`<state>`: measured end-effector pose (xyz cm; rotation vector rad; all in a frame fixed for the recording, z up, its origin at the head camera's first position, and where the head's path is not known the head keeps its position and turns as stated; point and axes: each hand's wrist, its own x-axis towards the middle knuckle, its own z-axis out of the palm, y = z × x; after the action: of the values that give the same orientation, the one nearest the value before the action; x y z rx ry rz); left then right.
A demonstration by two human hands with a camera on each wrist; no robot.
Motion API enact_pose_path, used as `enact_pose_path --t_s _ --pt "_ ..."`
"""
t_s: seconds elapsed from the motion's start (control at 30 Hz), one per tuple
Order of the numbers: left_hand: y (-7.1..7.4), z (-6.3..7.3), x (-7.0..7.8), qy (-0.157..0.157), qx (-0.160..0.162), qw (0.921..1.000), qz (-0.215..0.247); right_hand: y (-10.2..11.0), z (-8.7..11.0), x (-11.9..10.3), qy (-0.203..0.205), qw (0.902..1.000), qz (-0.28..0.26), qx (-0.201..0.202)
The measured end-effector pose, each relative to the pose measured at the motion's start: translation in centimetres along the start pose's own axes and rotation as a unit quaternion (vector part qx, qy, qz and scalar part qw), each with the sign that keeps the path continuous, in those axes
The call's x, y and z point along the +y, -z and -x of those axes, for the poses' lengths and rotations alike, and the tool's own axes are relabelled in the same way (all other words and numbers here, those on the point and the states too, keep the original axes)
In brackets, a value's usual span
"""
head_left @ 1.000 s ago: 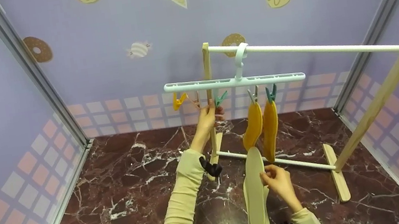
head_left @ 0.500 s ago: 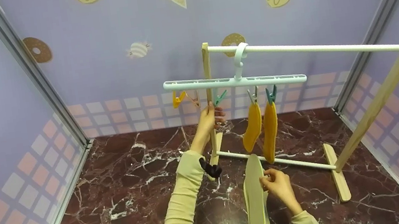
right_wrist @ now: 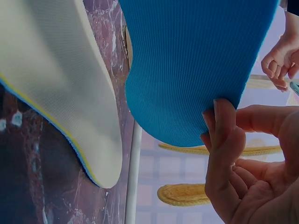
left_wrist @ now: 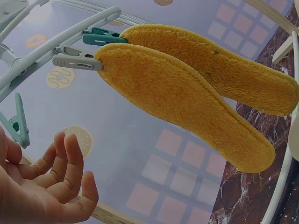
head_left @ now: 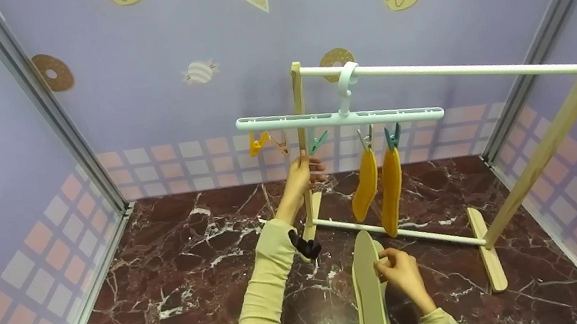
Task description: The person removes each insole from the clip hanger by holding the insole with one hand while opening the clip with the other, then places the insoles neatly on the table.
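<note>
At lower middle, the right hand (head_left: 402, 271) pinches an insole (head_left: 370, 297) by its edge; the left hand (head_left: 300, 176), near centre, has loose fingers and holds nothing. Hanging seems under way; next, I think, this insole must rise to the free green clip (head_left: 318, 141).

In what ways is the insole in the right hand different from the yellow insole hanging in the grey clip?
The held insole shows a blue, finely ribbed face in the right wrist view; the yellow insole looks fuzzy. The right hand pinches the held insole by its edge, whereas the grey clip grips the yellow insole at one end. Both are long, with rounded ends.
</note>
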<state>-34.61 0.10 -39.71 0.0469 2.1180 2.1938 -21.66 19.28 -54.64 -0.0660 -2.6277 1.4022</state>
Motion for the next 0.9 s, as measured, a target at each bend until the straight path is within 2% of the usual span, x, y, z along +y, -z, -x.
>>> enact_pose_path --t_s 0.13,0.67,0.9 --pt "0.0 0.0 -0.1 0.002 -0.003 1.0 0.005 -0.1 0.1 0.1 0.001 1.0 0.007 -0.001" --pt "0.0 0.0 0.0 0.015 -0.003 0.9997 0.02 -0.6 -0.1 0.8 -0.017 0.9989 -0.042 -0.011" --pt "0.0 0.1 0.0 0.017 -0.009 0.9997 0.013 -0.6 -0.1 1.2 -0.015 0.9996 -0.02 -0.011"
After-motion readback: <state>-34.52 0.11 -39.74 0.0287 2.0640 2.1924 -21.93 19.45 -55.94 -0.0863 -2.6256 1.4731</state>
